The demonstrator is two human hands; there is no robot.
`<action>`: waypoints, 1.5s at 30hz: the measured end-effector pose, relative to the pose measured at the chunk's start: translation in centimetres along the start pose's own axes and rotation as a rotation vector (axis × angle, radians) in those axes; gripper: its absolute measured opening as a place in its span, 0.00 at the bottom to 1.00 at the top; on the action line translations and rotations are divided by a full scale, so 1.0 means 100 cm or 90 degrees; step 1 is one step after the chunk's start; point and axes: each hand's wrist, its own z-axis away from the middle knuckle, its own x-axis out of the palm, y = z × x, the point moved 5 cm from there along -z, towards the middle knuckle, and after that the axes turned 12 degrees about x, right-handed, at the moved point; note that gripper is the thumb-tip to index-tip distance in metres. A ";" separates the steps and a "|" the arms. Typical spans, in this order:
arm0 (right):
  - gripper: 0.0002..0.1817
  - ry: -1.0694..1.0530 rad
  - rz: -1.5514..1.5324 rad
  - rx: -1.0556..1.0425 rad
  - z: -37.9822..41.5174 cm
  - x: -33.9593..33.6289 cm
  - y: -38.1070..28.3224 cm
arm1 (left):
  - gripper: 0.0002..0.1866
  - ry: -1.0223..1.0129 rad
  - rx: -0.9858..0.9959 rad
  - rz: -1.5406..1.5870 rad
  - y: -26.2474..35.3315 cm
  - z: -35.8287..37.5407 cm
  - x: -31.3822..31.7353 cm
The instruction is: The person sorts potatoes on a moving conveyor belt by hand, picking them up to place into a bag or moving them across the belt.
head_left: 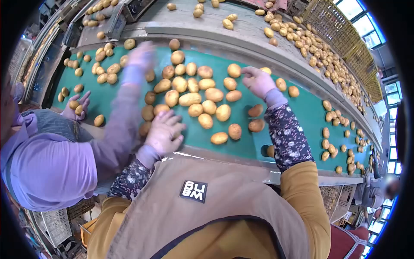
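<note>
Two gloved hands on potatoes — firm, rollable: left hand spread flat at seven o'clock, right hand pinching one at one o'clock.

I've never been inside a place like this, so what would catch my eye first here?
Dozens of round yellow-brown potatoes scattered across a long green conveyor belt fill the middle of the view. The person's left hand in a lilac glove rests near the belt's close edge, the right gloved hand reaches to its far side. A co-worker's blurred purple sleeve crosses at left.
</note>
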 end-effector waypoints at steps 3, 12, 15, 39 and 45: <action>0.20 -0.075 -0.007 0.049 0.010 0.008 0.013 | 0.20 0.077 -0.101 -0.131 -0.025 0.007 -0.018; 0.17 0.039 0.065 -0.053 0.037 0.029 -0.050 | 0.27 -0.004 0.128 0.024 0.043 -0.051 -0.020; 0.17 0.116 0.067 -0.155 0.017 0.030 -0.058 | 0.27 -0.093 0.149 -0.005 0.048 -0.068 -0.002; 0.29 -0.120 -0.746 0.145 -0.008 -0.026 0.036 | 0.20 -0.034 0.059 -0.150 -0.022 -0.023 -0.020; 0.28 -0.040 -0.138 0.163 -0.080 0.009 0.046 | 0.15 -0.035 0.078 -0.062 -0.026 -0.012 -0.016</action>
